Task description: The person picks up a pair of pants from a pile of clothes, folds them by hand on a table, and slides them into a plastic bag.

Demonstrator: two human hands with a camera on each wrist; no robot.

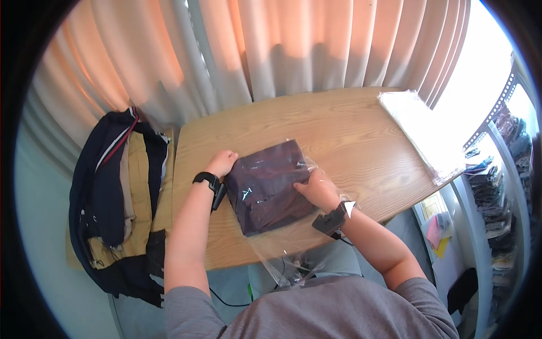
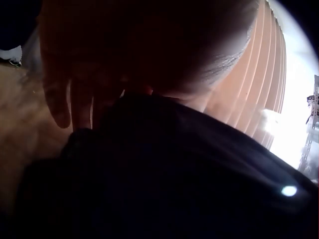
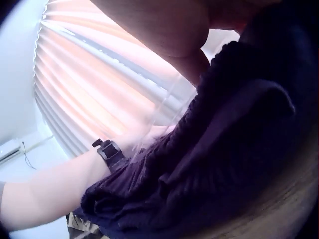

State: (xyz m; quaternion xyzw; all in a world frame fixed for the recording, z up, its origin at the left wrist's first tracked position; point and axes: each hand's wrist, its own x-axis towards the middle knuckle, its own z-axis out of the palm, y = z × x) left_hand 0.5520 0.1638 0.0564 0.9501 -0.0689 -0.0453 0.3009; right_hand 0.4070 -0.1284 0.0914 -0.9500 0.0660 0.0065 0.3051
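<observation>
A folded dark purple garment [image 1: 265, 183], partly inside a clear plastic bag [image 1: 285, 248], lies on the wooden table in front of the person. Its gathered, elastic-looking edge [image 3: 187, 117] shows in the right wrist view. At the garment's upper left corner, the left hand [image 1: 223, 163] grips the edge; in the left wrist view its fingers [image 2: 82, 104] reach down behind the dark cloth. The right hand [image 1: 320, 191] holds the right side, thumb on top and the other fingers mostly hidden by plastic and cloth. Loose bag film hangs over the table's front edge toward the person.
A stack of clear plastic bags [image 1: 420, 135] lies at the table's right end. On the left, dark clothing [image 1: 104, 186] drapes over a cardboard box [image 1: 138, 169]. Curtains [image 1: 316, 51] hang behind the table [image 1: 226, 127]. Shelves with bagged items [image 1: 491, 198] stand at right.
</observation>
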